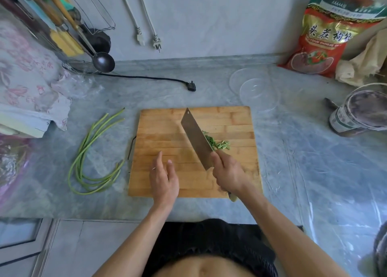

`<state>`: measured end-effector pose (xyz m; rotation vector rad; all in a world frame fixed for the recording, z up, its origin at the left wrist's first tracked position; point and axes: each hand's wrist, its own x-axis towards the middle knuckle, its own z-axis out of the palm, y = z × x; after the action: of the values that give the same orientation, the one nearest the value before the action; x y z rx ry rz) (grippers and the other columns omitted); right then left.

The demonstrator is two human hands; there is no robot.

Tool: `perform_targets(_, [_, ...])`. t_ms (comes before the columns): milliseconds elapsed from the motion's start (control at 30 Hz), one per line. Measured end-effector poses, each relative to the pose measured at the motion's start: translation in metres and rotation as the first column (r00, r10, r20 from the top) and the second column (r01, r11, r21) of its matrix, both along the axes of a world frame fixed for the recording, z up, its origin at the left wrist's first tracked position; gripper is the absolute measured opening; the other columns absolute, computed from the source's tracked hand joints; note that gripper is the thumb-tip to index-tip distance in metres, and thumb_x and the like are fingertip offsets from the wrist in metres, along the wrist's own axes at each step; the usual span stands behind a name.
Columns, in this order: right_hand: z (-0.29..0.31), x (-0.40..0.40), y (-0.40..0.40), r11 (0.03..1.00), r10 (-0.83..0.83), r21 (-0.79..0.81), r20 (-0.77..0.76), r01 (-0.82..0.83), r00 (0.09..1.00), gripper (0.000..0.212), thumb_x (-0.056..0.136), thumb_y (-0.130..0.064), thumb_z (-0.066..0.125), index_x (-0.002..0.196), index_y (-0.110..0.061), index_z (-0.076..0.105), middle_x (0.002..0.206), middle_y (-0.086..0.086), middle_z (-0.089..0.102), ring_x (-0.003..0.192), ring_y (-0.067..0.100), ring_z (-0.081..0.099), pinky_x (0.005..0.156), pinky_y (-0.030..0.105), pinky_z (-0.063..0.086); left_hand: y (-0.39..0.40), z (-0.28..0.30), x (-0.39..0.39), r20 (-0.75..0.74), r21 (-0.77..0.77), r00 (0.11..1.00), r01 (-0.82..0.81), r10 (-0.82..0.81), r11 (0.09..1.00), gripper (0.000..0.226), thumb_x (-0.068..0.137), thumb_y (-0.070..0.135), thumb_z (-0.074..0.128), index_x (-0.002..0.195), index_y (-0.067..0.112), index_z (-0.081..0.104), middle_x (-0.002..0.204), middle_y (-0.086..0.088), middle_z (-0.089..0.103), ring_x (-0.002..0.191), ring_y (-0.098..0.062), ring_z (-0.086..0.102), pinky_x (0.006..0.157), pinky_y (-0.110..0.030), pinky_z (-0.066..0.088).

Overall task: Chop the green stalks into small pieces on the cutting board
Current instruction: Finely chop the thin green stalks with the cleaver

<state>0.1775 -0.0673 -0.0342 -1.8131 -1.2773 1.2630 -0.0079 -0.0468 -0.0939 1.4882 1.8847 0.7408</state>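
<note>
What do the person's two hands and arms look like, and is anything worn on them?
Both forearms are bare, with no sleeves, gloves or watch in view. The left hand wears a thin, pale ring on one of its fingers. The right hand shows no ring or other jewellery.

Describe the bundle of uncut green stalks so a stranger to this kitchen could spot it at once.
Start at the wooden cutting board in the middle of the grey counter and look just past its left edge. There the uncut green stalks lie on the bare counter, long, thin and bent into a loop. Unlike the chopped green pieces beside the cleaver, they are whole and off the board.
</note>
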Motion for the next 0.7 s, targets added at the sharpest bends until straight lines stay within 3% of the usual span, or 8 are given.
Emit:
perform_targets(67, [-0.003, -0.019, -0.006, 0.999, 0.051, 0.004, -0.037, -0.051, 0.998, 0.036, 0.104, -0.039, 0.031, 0.078, -0.019, 0.046, 0.059, -0.003, 0.048, 0.044, 0.01, 0.047, 0.037, 0.026, 0.039, 0.001, 0.001, 0.005, 0.012, 0.016, 1.0, -0.018, 0.018, 1.0, 0.047, 0.105, 0.033, 0.035, 0.149, 0.019, 0.037, 0.145, -0.006, 0.049, 0.13, -0.027, 0.043, 0.106, -0.038, 0.034])
perform_targets(167, [-0.012, -0.028, -0.013, 0.995, 0.095, 0.0, -0.013, -0.095, 0.995, 0.039, 0.103, -0.041, 0.031, 0.077, -0.017, 0.046, 0.06, 0.0, 0.049, 0.048, 0.017, 0.05, 0.038, 0.034, 0.044, 0.004, 0.003, 0.014, -0.003, 0.043, 1.0, -0.005, 0.005, 0.999, 0.046, 0.105, 0.032, 0.036, 0.148, 0.017, 0.038, 0.145, -0.007, 0.049, 0.128, -0.027, 0.045, 0.102, -0.033, 0.034])
perform_targets(467, [-0.023, 0.014, 0.003, 0.986, -0.165, -0.055, -0.107, 0.16, 0.98, 0.04, 0.103, -0.039, 0.03, 0.081, -0.01, 0.047, 0.056, -0.001, 0.043, 0.038, 0.008, 0.036, 0.039, 0.024, 0.033, 0.021, -0.001, 0.018, -0.065, -0.029, 0.997, 0.041, -0.043, 0.999, 0.053, 0.103, 0.045, 0.029, 0.151, 0.021, 0.034, 0.155, -0.002, 0.037, 0.142, -0.021, 0.032, 0.116, -0.041, 0.03])
perform_targets(700, [-0.01, 0.019, 0.003, 0.996, -0.09, 0.016, -0.115, 0.092, 0.989, 0.039, 0.104, -0.039, 0.03, 0.078, -0.014, 0.043, 0.057, -0.001, 0.043, 0.036, 0.005, 0.036, 0.037, 0.023, 0.033, 0.033, 0.004, 0.03, -0.003, -0.031, 0.997, 0.072, -0.072, 0.997, 0.05, 0.105, 0.039, 0.031, 0.152, 0.02, 0.032, 0.158, -0.001, 0.03, 0.146, -0.018, 0.025, 0.117, -0.034, 0.022])
